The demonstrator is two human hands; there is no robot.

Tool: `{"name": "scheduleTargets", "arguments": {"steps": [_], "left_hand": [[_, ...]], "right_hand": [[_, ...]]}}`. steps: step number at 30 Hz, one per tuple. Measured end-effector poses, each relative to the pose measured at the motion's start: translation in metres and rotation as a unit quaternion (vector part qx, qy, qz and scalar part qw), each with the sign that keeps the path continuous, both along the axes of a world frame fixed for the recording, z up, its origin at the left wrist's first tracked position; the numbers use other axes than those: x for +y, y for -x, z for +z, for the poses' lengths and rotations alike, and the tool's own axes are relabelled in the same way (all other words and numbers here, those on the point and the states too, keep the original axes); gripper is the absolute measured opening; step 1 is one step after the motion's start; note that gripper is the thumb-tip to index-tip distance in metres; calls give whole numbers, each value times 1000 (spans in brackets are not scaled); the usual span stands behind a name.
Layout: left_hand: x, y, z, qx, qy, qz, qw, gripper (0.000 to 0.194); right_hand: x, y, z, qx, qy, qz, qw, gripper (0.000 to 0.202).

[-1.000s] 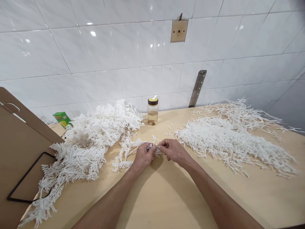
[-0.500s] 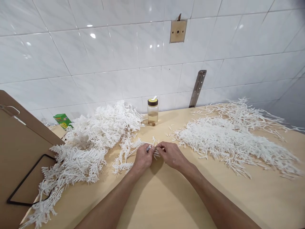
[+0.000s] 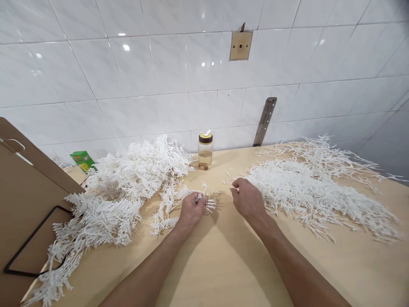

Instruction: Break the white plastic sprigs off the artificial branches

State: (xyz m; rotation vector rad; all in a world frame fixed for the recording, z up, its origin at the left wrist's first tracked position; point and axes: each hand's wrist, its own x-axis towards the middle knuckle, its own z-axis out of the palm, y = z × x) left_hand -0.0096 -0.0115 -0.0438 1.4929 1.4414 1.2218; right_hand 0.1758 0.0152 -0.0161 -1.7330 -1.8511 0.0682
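My left hand is closed on a white branched plastic sprig, whose thin prongs stick out past the thumb. A small greyish thing shows between its fingers, too small to name. To the right, apart from it, my right hand is closed, thumb and fingertips drawn together. What they pinch, if anything, I cannot make out. Just beyond its fingertips lie tiny loose white bits on the table. A few strands of white sprigs trail left of my left hand.
White sprigs form a big heap at left and a flatter pile at right. A lidded jar of liquid stands near the tiled wall. At far left are a green box and a cardboard box. A metal bracket leans there.
My right hand has moved away from my left hand, to the right and towards the flatter pile. My left hand has stayed in place, still gripping the sprig.
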Motion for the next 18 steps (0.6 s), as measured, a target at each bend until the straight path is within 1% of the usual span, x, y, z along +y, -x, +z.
{"name": "scheduleTargets", "arguments": {"steps": [1,2,3,4,6,7,8,9,12,14,16,18], "left_hand": [[0,0,0,-22,6,-8,1000,32],[0,0,0,-39,11,-11,999,33],[0,0,1,-52,14,-13,998,33],[-1,-1,2,-62,17,-13,998,33],[-2,-1,4,-73,22,-10,997,33],[-2,-1,5,-74,22,-7,997,34],[-3,-2,6,-71,22,-6,997,34],[-3,-2,6,-67,21,-5,998,34],[-2,-2,5,-51,18,-4,999,34],[-1,-1,4,-40,16,2,999,34],[1,-1,2,-36,13,9,999,34],[1,0,3,-31,12,19,999,33]], "right_hand": [[1,-5,2,30,3,-5,1000,18],[1,-7,4,66,17,9,998,20],[0,-6,6,102,41,44,993,22],[-2,-4,7,135,71,93,984,24],[-7,6,9,175,123,194,957,29],[-9,11,9,182,136,228,947,29],[-11,16,8,184,143,245,941,27],[-13,21,7,186,147,249,939,25],[-13,26,3,189,157,233,941,22],[-13,26,1,182,146,223,946,20],[-15,27,0,155,107,225,956,18],[-20,32,-1,114,47,242,962,18]]}}
